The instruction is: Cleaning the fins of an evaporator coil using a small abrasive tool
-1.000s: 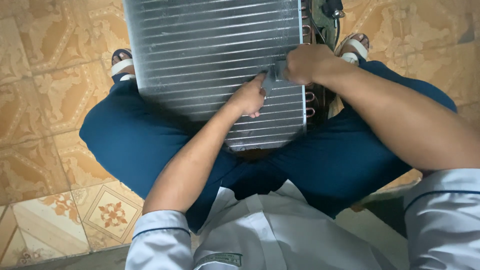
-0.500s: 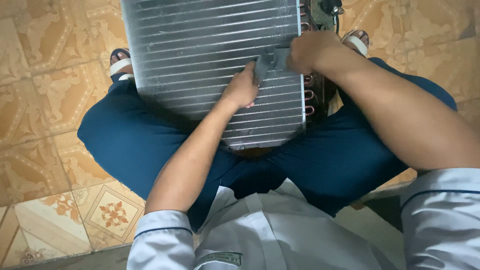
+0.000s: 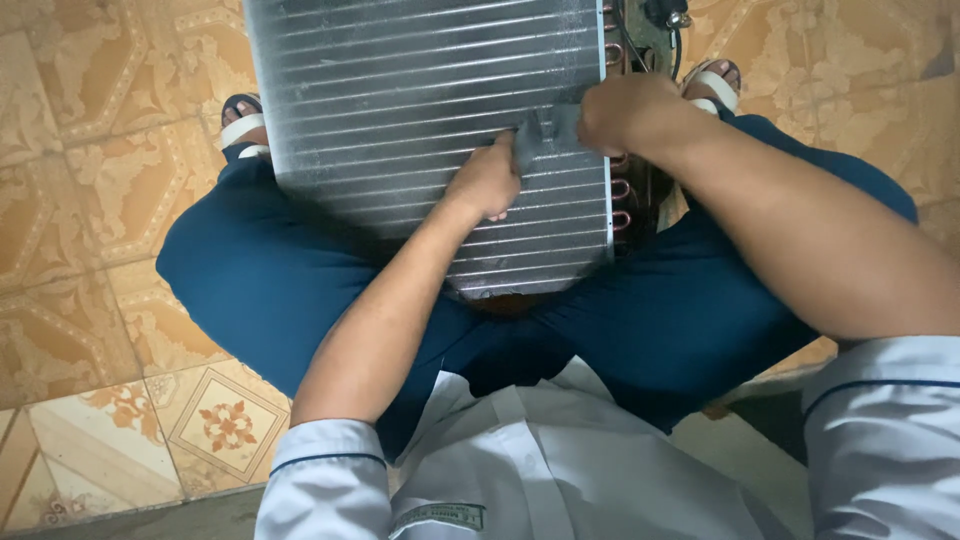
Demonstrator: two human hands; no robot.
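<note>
The coil [image 3: 420,120] leans between the person's knees, its foot near the lap, finned face up toward them. It looks stiff in the frame but delicate on the face — thin fins that would bend under a hard press, so the side edges seem the safest hold. A small grey tool [image 3: 545,140] lies flat on the fins, pinched between both hands: the left hand [image 3: 485,180] curls at its left end, the right hand [image 3: 625,112] clenches its right end — by the copper bends [image 3: 620,190].

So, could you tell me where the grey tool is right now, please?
In the head view, the grey tool lies against the finned coil, right of centre, between the left hand and right hand.
</note>
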